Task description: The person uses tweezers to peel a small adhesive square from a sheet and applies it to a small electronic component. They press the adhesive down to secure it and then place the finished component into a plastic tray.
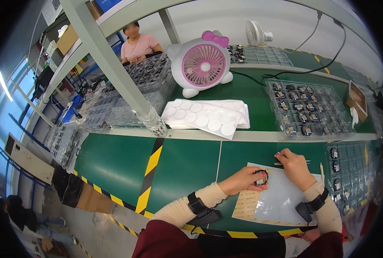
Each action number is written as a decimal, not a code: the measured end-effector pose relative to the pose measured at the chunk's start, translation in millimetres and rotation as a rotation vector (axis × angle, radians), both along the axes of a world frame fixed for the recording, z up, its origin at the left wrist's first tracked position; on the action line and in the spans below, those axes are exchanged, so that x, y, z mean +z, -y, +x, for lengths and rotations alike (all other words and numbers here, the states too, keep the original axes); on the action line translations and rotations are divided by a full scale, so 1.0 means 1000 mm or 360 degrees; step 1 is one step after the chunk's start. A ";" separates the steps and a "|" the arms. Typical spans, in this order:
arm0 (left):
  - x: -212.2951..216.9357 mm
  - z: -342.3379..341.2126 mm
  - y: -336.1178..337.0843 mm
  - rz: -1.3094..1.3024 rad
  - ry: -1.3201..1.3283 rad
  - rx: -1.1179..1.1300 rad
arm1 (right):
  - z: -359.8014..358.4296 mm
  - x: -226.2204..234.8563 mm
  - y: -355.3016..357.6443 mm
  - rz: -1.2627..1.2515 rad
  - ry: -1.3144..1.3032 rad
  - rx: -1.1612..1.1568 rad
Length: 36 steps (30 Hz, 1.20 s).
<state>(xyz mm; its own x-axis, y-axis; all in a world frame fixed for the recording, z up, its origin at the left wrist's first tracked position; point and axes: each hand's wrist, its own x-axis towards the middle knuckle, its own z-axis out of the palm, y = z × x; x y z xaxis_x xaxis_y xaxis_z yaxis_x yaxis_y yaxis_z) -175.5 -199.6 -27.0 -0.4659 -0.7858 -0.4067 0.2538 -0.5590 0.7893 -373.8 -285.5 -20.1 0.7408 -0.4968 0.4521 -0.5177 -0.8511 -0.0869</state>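
Observation:
My left hand (239,181) is closed around a small round black electronic module (260,177) with a pale, yellowish centre, held over the left part of a sheet. That sheet (279,198) is white and glossy, with a cream, printed strip of backing (245,203) along its left side. Above its upper right part, my right hand (293,167) is closed, thumb and finger pinched together. Slim metal tweezers (307,162) stick out on both sides of this hand and appear to be in its grip; whether the fingertips also pinch something small cannot be seen.
At right lies a clear tray (350,172) of modules, a pale stick (322,171) beside it. Beyond the ledge are another filled tray (307,109), round white stickers (200,116) and a pink-white fan (203,64). A shelf post (114,64) stands left; a person (139,45) sits beyond.

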 end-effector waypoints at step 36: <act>0.002 0.000 0.007 0.0018 0.0090 0.0104 | -0.009 0.001 0.043 0.1702 0.0645 -0.0372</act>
